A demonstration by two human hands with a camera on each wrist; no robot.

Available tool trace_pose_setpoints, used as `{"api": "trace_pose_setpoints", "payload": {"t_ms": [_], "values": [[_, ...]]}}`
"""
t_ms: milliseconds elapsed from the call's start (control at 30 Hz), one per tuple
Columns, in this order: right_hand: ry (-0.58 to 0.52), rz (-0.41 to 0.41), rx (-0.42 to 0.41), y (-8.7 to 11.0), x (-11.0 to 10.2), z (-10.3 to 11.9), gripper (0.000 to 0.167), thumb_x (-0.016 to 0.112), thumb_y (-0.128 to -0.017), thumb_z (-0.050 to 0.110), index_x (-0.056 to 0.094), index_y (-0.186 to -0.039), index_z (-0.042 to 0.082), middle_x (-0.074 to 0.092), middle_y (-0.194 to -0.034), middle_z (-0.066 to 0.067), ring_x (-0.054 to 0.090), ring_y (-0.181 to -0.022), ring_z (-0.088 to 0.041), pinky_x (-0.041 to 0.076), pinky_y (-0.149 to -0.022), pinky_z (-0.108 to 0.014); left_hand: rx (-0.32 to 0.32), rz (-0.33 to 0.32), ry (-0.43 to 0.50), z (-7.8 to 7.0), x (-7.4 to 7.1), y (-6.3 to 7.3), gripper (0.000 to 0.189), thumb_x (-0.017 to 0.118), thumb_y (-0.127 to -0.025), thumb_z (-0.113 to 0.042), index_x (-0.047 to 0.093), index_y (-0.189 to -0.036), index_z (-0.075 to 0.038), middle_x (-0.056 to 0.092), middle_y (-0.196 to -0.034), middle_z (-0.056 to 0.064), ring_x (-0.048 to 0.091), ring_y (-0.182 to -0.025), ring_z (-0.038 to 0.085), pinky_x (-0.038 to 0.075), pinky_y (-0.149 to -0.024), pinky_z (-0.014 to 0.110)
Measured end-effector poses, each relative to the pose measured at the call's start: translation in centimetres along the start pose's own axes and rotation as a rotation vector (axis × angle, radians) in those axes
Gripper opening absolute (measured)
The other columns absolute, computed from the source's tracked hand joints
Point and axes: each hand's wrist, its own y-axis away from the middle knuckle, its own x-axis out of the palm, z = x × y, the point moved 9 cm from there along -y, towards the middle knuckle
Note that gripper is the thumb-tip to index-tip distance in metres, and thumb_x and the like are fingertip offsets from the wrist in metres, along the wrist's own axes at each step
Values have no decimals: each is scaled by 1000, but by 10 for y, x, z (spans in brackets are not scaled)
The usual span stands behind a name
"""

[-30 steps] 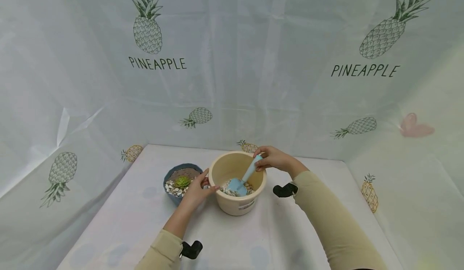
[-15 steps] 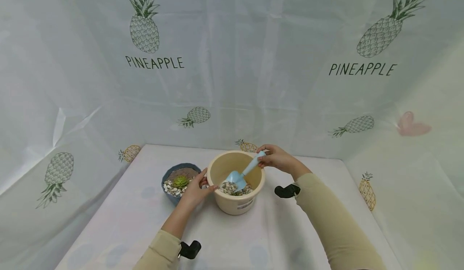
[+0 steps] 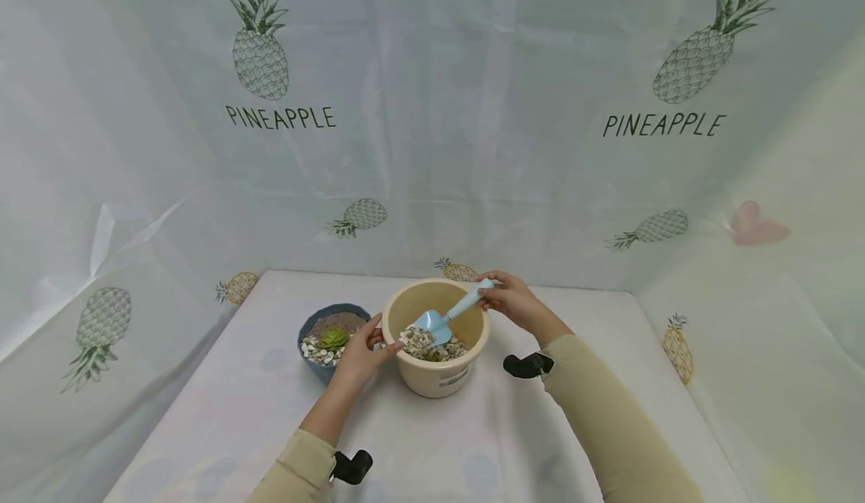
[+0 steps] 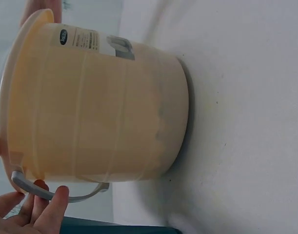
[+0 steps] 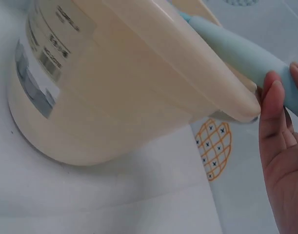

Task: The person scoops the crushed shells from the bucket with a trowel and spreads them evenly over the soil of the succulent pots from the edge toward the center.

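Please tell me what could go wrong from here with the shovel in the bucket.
Pebbles heaped on the light-blue shovel could spill if it tips.
The right hand holds the shovel near its handle's end, so the load might twist it.
The blue pot with the succulent stands close beside the cream bucket, near the left hand, so it might get bumped.

creased pale sheeting [image 3: 439,165] hangs behind the far edge of the table [image 3: 419,443] and past its left and right edges; it is printed with green pineapples [image 3: 261,65], dark lettering [image 3: 280,118] and, beyond the far right corner, a pink heart [image 3: 757,227]; a yellow pineapple [image 3: 242,287] shows by the far left corner. the table is white with faint bluish dots [image 3: 480,474]; the light is soft.
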Motion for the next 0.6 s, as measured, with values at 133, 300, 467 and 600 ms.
{"api": "trace_pose_setpoints", "payload": {"t_ms": [133,300,467,600], "values": [[24,-41,-39,5,-3,-1,42,55,-99,0,41,-136,-11,61,-103,-16,63,-82,-17,54,-79,-29,32,-20,-10,-2,-1,5,75,77,-86,-24,41,-148,-4,60,-124,15,55,-118,33,50,-92,46],[-9,-78,-71,10,-3,0,39,53,-99,0,41,-135,-10,58,-111,-20,66,-83,-17,55,-83,-32,52,-21,11,-5,-13,13,67,74,-89,-26,45,-145,-4,58,-128,17,52,-123,37,48,-95,48],[-89,-96,-84,19,1,2,43,52,-100,-1,36,-138,-13,61,-102,-15,68,-81,-18,56,-80,-30,43,-38,84,-6,-38,16,56,70,-92,-21,49,-141,-5,54,-133,18,52,-124,35,47,-98,46],[-138,-115,-68,22,4,1,42,50,-100,-2,36,-138,-13,63,-93,-12,68,-78,-17,56,-77,-28,76,-72,58,-11,-63,19,50,67,-95,-24,51,-139,-7,55,-132,14,54,-121,30,46,-99,45]]}}
